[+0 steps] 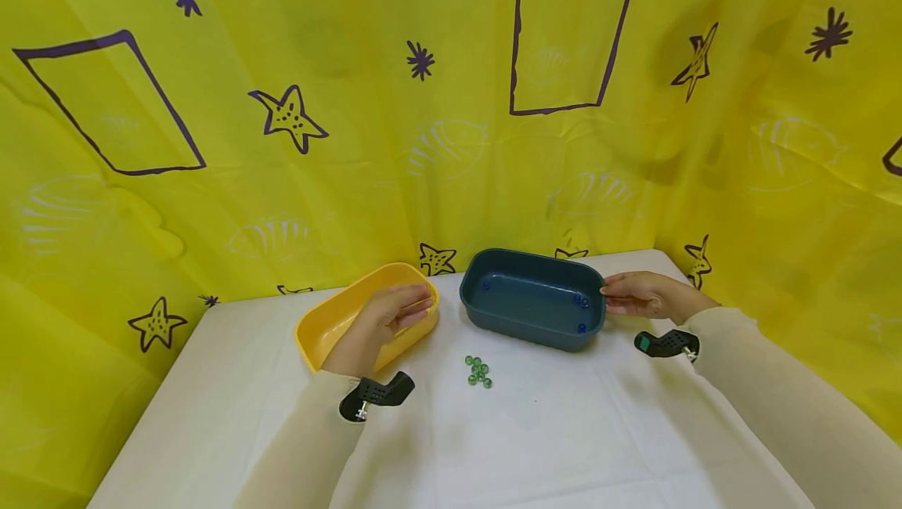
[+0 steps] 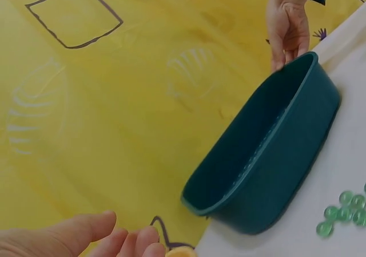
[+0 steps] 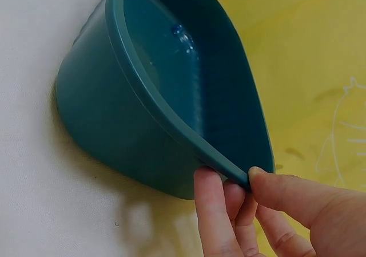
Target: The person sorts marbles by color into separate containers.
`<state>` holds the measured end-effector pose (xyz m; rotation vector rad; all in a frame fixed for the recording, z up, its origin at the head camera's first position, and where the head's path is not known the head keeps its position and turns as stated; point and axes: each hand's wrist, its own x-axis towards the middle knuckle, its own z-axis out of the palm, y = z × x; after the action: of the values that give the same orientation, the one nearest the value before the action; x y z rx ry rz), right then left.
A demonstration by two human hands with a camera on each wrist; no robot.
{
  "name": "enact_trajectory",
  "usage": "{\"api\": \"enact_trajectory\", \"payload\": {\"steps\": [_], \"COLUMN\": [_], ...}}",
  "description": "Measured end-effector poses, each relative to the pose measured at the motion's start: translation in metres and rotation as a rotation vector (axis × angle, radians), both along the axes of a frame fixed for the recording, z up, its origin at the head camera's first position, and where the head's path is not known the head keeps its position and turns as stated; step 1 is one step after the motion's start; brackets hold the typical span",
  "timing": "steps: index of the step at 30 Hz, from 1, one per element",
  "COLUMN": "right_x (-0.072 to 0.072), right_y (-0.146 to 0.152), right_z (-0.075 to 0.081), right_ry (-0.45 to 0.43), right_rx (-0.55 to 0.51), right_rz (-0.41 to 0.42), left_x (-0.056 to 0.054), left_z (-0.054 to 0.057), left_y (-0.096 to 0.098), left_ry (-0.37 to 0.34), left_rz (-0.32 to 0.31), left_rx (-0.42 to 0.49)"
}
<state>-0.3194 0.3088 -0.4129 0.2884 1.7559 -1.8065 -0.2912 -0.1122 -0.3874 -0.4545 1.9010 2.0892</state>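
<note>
My right hand [image 1: 637, 295] pinches the right end rim of a dark teal plastic bin [image 3: 137, 131], thumb on top and fingers against the outer wall. Several small blue glass beads [image 1: 582, 328] lie scattered on the bin's floor. Over a yellow-orange bin [image 1: 310, 329] is my left hand [image 1: 395, 313], its fingertips close to that bin's right end. Its fingers [image 2: 117, 242] are loosely bent, with no object showing between them and the thumb. The forearm and hand cover part of the yellow bin's inside.
Several green glass beads [image 1: 477, 369] lie in a loose cluster on the white tablecloth [image 1: 535, 446], in front of the gap between the bins. A yellow patterned curtain [image 1: 352, 203] hangs right behind the bins and along both sides of the table.
</note>
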Motion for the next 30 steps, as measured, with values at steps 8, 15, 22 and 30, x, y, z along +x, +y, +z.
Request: {"api": "enact_trajectory", "payload": {"steps": [8, 15, 22, 30], "right_x": [0.001, 0.0, 0.0, 0.0], "right_y": [0.001, 0.001, 0.001, 0.0], "right_z": [0.0, 0.001, 0.0, -0.002], "right_ry": [-0.007, -0.013, -0.006, -0.006], "right_rx": [-0.014, -0.001, 0.006, -0.02], "right_rz": [-0.009, -0.013, -0.006, -0.012], "left_x": [0.0, 0.005, 0.009, 0.014], "left_z": [0.003, 0.011, 0.019, 0.025], "left_y": [-0.03, -0.054, -0.08, -0.106], "left_ry": [0.0, 0.021, 0.036, 0.049], "left_rz": [0.001, 0.0, 0.013, 0.002], "left_rx": [-0.076, -0.048, -0.067, -0.049]}}
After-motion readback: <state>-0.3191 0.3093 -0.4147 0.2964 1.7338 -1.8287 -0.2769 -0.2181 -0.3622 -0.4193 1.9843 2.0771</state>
